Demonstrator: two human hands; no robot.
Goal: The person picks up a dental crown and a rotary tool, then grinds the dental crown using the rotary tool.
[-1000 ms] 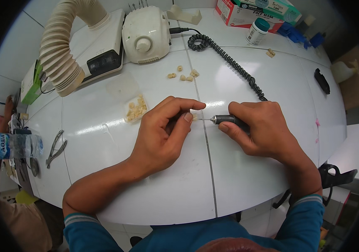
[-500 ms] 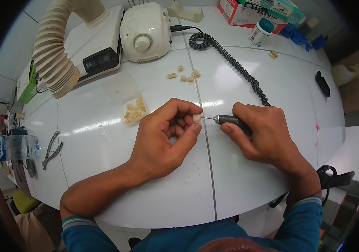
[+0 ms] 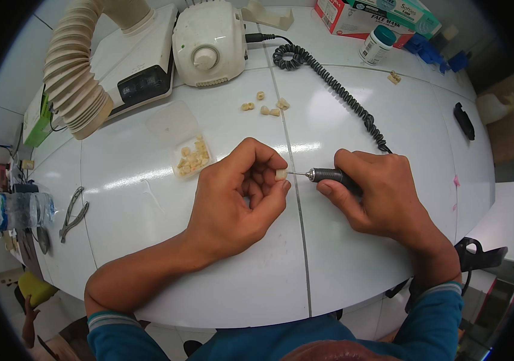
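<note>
Between thumb and fingertips, my left hand (image 3: 233, 198) pinches a small ivory dental crown (image 3: 281, 174). My right hand (image 3: 383, 195) is wrapped round the black handpiece of a rotary drill (image 3: 324, 174), thumb along its side. The drill's thin metal bit (image 3: 298, 173) points left and its tip meets the crown, or comes very close to it; contact is too small to tell. A coiled black cord (image 3: 344, 90) runs from the handpiece to the cream drill control unit (image 3: 209, 45) at the back. Left of my left hand lies an open clear box (image 3: 192, 157) of similar crowns.
Several loose crowns (image 3: 265, 111) lie beyond my hands. A ribbed suction hose (image 3: 76, 78) hangs at the back left. Pliers (image 3: 74, 215) and a water bottle (image 3: 16, 210) are at the left. A green-capped jar (image 3: 377, 45) and mask boxes (image 3: 359, 27) stand back right.
The crown is turned slightly between my left fingertips, and the thumb has shifted a little. My right hand keeps the drill nearly in place. At far left, another person's arm has moved lower.
</note>
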